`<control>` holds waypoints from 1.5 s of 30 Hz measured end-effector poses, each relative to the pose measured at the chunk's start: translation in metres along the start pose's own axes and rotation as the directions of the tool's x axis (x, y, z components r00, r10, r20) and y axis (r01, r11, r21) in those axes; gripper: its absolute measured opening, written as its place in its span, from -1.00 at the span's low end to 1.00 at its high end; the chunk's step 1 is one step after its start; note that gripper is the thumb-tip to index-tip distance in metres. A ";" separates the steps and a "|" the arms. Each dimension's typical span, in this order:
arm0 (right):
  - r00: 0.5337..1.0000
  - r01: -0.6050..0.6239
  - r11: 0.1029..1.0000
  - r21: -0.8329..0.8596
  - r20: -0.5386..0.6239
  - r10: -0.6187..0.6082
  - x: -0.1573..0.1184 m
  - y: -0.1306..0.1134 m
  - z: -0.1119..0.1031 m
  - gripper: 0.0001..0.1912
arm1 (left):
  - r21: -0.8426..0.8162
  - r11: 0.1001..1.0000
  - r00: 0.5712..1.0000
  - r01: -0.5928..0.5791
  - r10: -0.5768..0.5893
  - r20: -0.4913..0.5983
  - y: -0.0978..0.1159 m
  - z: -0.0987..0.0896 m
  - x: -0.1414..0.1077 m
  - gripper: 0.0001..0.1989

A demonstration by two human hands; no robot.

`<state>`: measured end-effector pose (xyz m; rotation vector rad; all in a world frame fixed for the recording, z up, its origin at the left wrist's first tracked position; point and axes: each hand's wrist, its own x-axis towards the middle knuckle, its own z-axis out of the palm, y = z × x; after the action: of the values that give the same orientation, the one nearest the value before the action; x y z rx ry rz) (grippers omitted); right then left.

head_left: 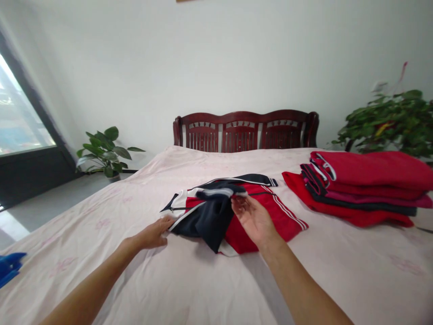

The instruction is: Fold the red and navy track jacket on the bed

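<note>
A track jacket (270, 212) in red, navy and white lies on the pale bed sheet, its collar towards the left. One navy sleeve is laid along the far side. The near navy sleeve (216, 212) is bent over the front and partly lifted. My right hand (252, 221) has its fingers closed on the end of that sleeve, which is slightly blurred. At the shoulder near the collar, my left hand (158, 232) pinches the jacket's edge between thumb and fingers.
On the right, a stack of folded red and dark clothes (368, 180) rests on the bed sheet (135, 289). A blue object (11, 266) sits at the left edge. Beyond are a dark wooden headboard (240, 128) and potted plants (106, 149) on both sides.
</note>
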<state>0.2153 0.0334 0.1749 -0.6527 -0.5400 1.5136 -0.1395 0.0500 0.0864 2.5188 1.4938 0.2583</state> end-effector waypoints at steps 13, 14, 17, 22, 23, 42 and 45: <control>0.842 0.428 -0.560 -0.709 0.538 -0.037 -0.012 -0.032 -0.180 -0.50 | -0.176 0.980 0.986 0.089 -0.111 -0.121 0.040 0.009 0.029 -0.66; 0.843 0.421 -0.580 -0.697 0.537 -0.032 -0.009 -0.035 -0.178 -0.54 | -0.224 0.971 0.988 0.087 -0.112 -0.103 0.041 0.009 0.030 -0.67; 0.833 0.429 -0.597 -0.677 0.553 -0.028 -0.004 -0.044 -0.172 -0.63 | -0.241 0.965 0.987 0.102 -0.128 -0.093 0.037 0.006 0.026 -0.71; 0.780 0.525 -0.569 -0.633 0.625 0.023 -0.026 -0.047 -0.174 -0.64 | -0.065 0.988 0.981 0.137 -0.144 -0.127 -0.002 0.002 -0.011 -0.74; 0.781 0.542 -0.556 -0.630 0.621 0.059 -0.031 -0.047 -0.177 -0.61 | -0.020 0.991 0.987 0.129 -0.130 -0.096 -0.008 0.002 -0.019 -0.74; 0.791 0.448 -0.649 -0.615 0.611 -0.033 -0.032 -0.086 -0.230 -0.72 | 0.113 0.986 0.990 0.119 -0.127 0.063 0.042 0.012 -0.050 -0.47; 0.809 0.469 -0.612 -0.637 0.588 0.009 -0.046 -0.090 -0.243 -0.72 | 0.046 0.989 0.977 0.138 -0.143 0.156 0.052 0.005 -0.074 -0.47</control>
<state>0.4481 -0.0211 0.0644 -1.4566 -2.3721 -0.1790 -0.1298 -0.0399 0.0911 2.3818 1.6147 0.0086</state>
